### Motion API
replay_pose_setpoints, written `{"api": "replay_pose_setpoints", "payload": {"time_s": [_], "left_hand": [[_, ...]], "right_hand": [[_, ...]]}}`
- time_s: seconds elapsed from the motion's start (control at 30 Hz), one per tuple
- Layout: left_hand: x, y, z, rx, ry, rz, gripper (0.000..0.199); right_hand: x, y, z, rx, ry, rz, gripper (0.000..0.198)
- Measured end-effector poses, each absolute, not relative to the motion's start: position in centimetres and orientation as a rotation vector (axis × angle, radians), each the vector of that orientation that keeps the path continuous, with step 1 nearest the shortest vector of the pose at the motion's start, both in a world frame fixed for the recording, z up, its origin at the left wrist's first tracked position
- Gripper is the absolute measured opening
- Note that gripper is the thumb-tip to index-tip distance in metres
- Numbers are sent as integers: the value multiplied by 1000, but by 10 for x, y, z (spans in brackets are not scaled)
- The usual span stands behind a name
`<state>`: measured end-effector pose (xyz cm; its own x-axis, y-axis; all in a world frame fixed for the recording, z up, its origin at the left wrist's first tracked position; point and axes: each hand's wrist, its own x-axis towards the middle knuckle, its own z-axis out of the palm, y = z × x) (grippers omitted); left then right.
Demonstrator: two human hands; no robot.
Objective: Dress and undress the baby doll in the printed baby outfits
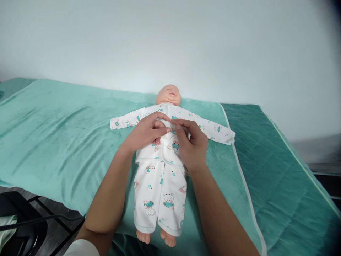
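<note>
Forearms (pixel 110 192) beside doll (pixel 151 154), blanket edge (pixel 246 186) rightward

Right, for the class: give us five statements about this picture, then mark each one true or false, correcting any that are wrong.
1. The doll lies on its back on a light green blanket. True.

2. Both hands are down at the trousers. False: the left hand and right hand are close together at the front of the shirt.

3. The sleeves are spread out to either side. True.

4. The feet are covered. False: both feet show below the cuffs of the trousers.

5. The clothes are plain white. False: they are white with small printed figures.
</note>
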<state>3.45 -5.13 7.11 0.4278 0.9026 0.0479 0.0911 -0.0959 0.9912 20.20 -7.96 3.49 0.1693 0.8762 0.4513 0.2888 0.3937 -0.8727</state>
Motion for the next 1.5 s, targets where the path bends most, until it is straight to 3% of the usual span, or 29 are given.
{"api": "replay_pose_setpoints", "payload": {"time_s": [0.27, 0.5, 0.7, 0.83, 1.17, 1.5], "left_hand": [[45, -52, 67, 1640, 1082, 1027, 19], [38, -51, 66, 1659, 1000, 941, 19], [40, -40, 51, 1903, 1136, 1311, 12], [41, -30, 43, 2261, 1097, 1443, 21], [40, -29, 41, 2385, 1029, 1075, 39], [39, -27, 35, 2351, 945, 1190, 30]], "right_hand": [[203, -84, 36, -1197, -1321, 537, 17], [204, -85, 34, -1180, -1179, 574, 20], [203, -78, 29, -1056, -1057, 554, 19], [205, -67, 23, -977, -1120, 443, 11], [215, -58, 13, -1196, -1522, 629, 41], [223, -58, 11, -1135, -1726, 561, 48]]}}
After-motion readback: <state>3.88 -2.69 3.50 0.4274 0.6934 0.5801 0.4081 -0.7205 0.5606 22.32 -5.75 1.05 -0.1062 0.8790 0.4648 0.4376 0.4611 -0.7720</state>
